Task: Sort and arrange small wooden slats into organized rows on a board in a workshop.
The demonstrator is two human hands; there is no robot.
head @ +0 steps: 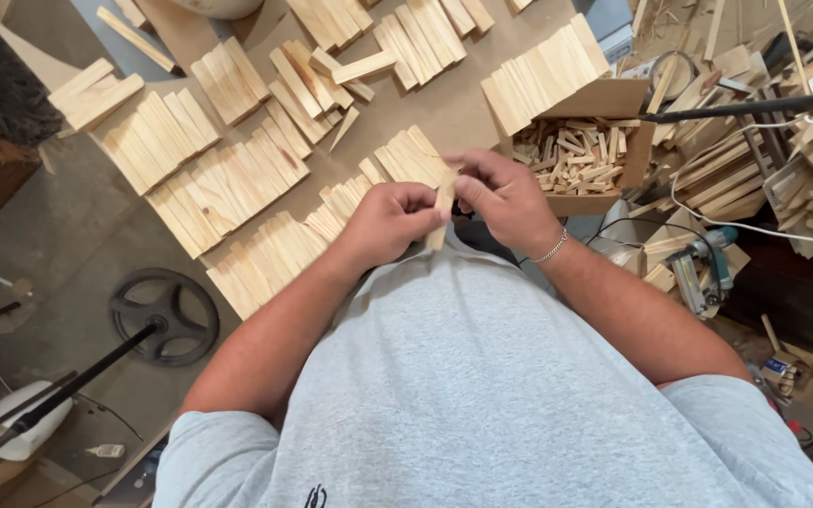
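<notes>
Both of my hands meet in front of my chest over the workbench. My left hand [386, 219] and my right hand [502, 196] grip the same short pale wooden slat [443, 203], held upright between the fingers of both. Just beyond the hands, rows of similar wooden slats [228, 188] lie side by side on the brown board bench top [444, 103]. A metal chain bracelet sits on my right wrist.
An open cardboard box [604, 99] holds several small wood offcuts [571, 155], with slats stacked on its flap. At right, a heap of scrap wood, a white cable and a power tool [703, 268]. A black wheel [164, 316] lies on the floor at left.
</notes>
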